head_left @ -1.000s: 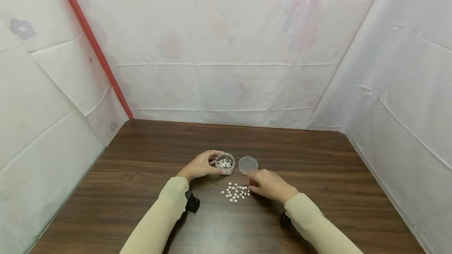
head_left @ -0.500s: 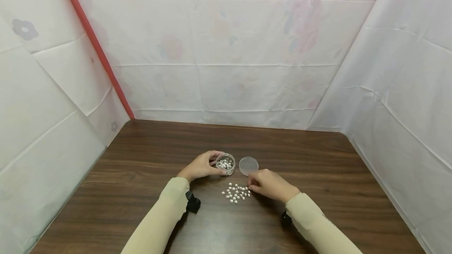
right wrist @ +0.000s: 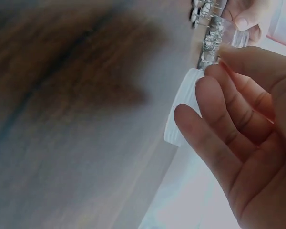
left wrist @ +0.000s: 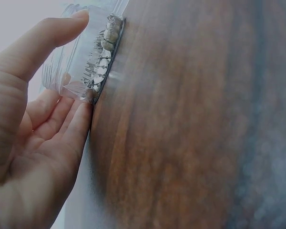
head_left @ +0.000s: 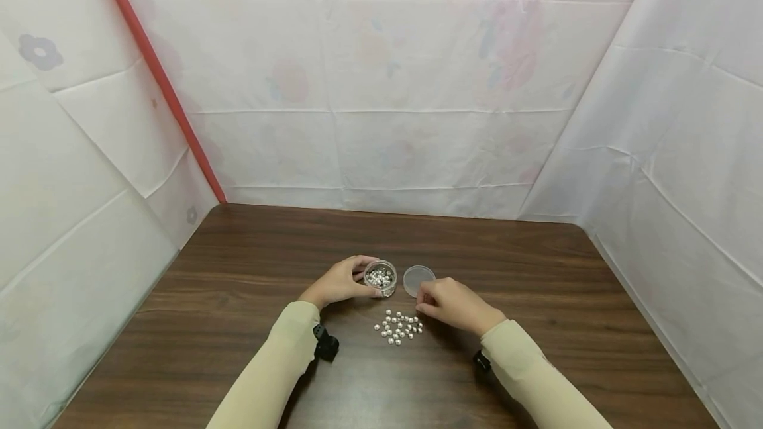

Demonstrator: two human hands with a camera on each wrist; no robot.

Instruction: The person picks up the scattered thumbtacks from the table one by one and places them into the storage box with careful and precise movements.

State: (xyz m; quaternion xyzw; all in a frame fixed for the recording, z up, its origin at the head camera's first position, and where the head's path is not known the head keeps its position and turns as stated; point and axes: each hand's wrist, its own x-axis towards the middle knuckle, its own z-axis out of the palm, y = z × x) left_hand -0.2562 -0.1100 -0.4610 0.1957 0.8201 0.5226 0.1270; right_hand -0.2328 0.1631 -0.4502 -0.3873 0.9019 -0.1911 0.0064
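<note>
With thumb and fingers around its side, my left hand [head_left: 341,279] holds a clear round jar [left wrist: 69,52] that stands on the table. Silver thumbtacks [left wrist: 102,62] with round heads and thin points lie inside it. My right hand [head_left: 456,304] is just right of a loose pile of similar tacks [head_left: 398,328]. In the right wrist view its thumb and forefinger come together at the tips, and the other fingers [right wrist: 207,138] bend loosely. Whether a tack sits between those tips is hidden. The jar's clear lid [head_left: 418,278] lies behind the right hand, partly covered by it.
The dark wooden table [head_left: 250,243] reaches back to a white patterned sheet [head_left: 381,85]. More sheeting hangs at both sides, with a red strip [head_left: 156,75] at the left. Each wrist wears a small black camera [head_left: 326,343].
My right hand has lifted slightly and moved back from the edge of the tack pile toward the lid. My left hand and the jar have stayed where they were.
</note>
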